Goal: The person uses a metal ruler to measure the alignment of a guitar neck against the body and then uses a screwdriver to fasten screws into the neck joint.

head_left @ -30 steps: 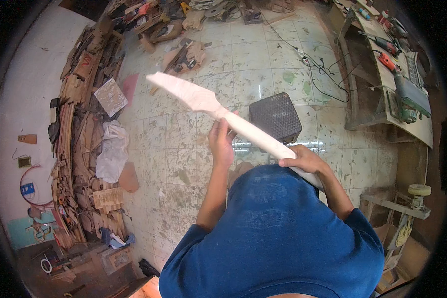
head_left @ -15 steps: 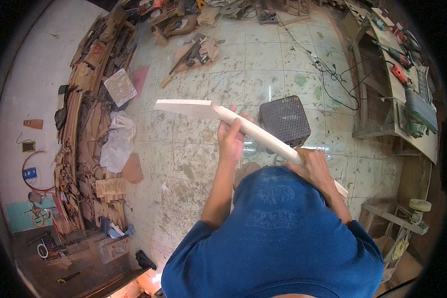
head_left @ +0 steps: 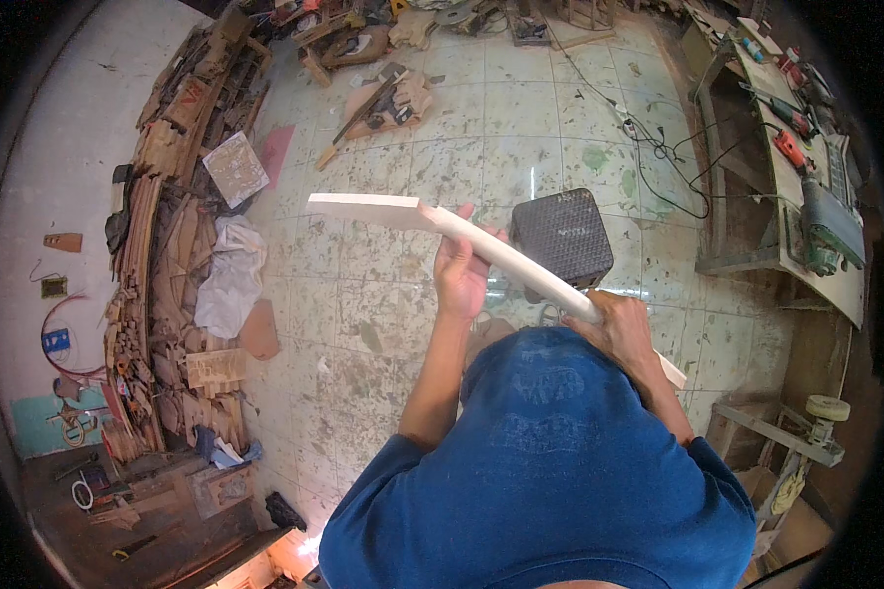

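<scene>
A long pale wooden piece (head_left: 521, 263), shaped like an instrument neck, lies slantwise in front of my body. Its rounded shaft runs down to the right, and a flat, broader part points left. Under the shaft, just past the flat part, my left hand (head_left: 460, 275) cradles it with thumb on the near side and fingertips beyond. Farther down, my right hand (head_left: 621, 324) wraps over the shaft from above, and its fingers are partly hidden. The squared lower end sticks out past my right wrist.
Beyond the wood stands a black textured box-like stool (head_left: 562, 236). Stacked scrap boards (head_left: 167, 196) line the left wall. A right-hand workbench (head_left: 756, 88) carries power tools, with cables (head_left: 658, 147) trailing on the tiled floor. A wood slab (head_left: 393, 103) with tools lies ahead.
The wooden piece has rolled slightly, so its flat part shows a different tilt. My left hand has shifted a little along with it; both hands keep hold.
</scene>
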The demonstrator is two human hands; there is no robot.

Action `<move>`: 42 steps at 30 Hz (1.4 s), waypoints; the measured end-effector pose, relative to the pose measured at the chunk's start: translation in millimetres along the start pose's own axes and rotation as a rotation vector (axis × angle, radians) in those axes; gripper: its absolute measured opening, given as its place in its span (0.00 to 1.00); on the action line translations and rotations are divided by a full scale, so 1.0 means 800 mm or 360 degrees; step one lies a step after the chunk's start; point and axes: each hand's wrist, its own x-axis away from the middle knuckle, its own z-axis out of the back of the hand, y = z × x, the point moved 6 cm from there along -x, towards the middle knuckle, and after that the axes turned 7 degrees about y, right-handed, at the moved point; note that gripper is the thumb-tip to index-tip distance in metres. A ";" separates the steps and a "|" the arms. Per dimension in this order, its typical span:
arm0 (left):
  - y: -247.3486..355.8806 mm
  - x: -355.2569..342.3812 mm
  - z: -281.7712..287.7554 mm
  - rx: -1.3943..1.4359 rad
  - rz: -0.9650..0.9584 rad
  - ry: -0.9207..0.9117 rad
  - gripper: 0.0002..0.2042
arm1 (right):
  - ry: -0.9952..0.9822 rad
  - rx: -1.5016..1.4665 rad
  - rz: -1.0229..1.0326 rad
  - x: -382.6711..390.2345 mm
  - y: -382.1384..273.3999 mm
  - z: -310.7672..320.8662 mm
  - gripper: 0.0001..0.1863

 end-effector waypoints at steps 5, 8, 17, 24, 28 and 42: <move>-0.001 -0.002 -0.002 -0.0033 0.0104 0.0047 0.31 | -0.0158 -0.0203 -0.0110 0.000 0.020 -0.014 0.23; -0.009 -0.002 0.002 0.0022 0.0086 0.0301 0.31 | -0.0335 -0.0329 -0.0185 -0.007 0.040 -0.025 0.28; -0.068 0.032 0.183 -0.0403 0.0534 0.0771 0.37 | -0.0595 -0.0664 -0.0549 -0.021 0.114 -0.058 0.33; -0.079 0.232 0.399 -0.1419 0.0958 0.1034 0.37 | -0.0371 -0.0602 -0.0547 -0.042 0.197 -0.110 0.38; -0.051 0.355 0.414 -0.1545 0.1338 0.1469 0.36 | -0.0317 -0.0251 -0.0609 -0.054 0.283 -0.172 0.38; -0.012 0.421 0.297 -0.1977 0.1493 0.1267 0.30 | -0.0323 -0.0255 -0.1061 -0.127 0.441 -0.323 0.40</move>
